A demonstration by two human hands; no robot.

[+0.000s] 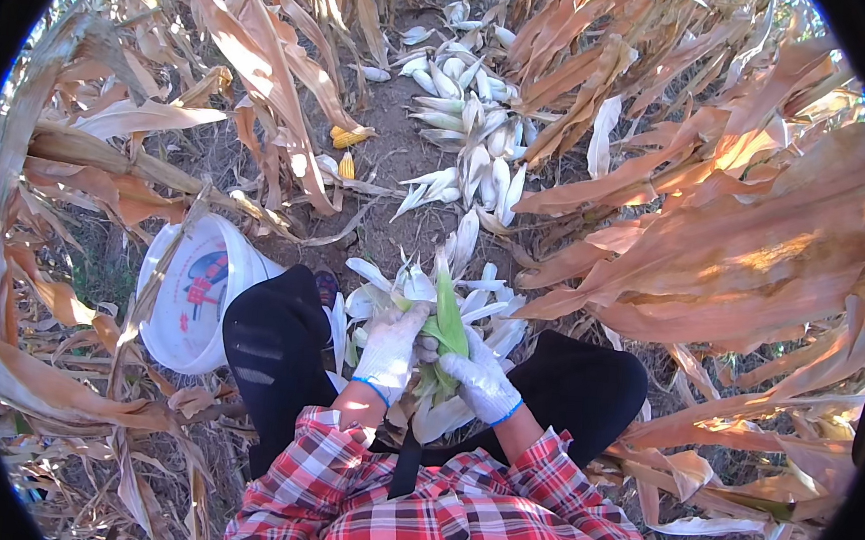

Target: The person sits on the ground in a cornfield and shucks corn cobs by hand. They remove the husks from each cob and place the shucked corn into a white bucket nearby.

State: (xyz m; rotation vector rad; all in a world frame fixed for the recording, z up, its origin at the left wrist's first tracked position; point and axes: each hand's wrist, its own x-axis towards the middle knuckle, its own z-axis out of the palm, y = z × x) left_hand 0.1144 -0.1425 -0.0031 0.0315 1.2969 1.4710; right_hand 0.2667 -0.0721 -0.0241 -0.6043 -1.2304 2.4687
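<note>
Between my knees, a green-husked corn ear (448,309) is held pointing away from me. My left hand (394,346), in a white knit glove with a blue cuff, grips its husk on the left side. On the other side my right hand (476,375), gloved the same way, closes around the ear's lower part. The fingertips of both hands meet near its base, and husk partly hides them. Beneath and around the hands lies a heap of pale stripped husks (501,312).
A white plastic bucket (182,294) bearing red printing stands tilted by my left knee. Ahead, pale husks (481,115) form a long pile on the soil. Two yellow corn cobs (348,138) lie left of it. Dry corn stalks and broad leaves (733,268) crowd both sides.
</note>
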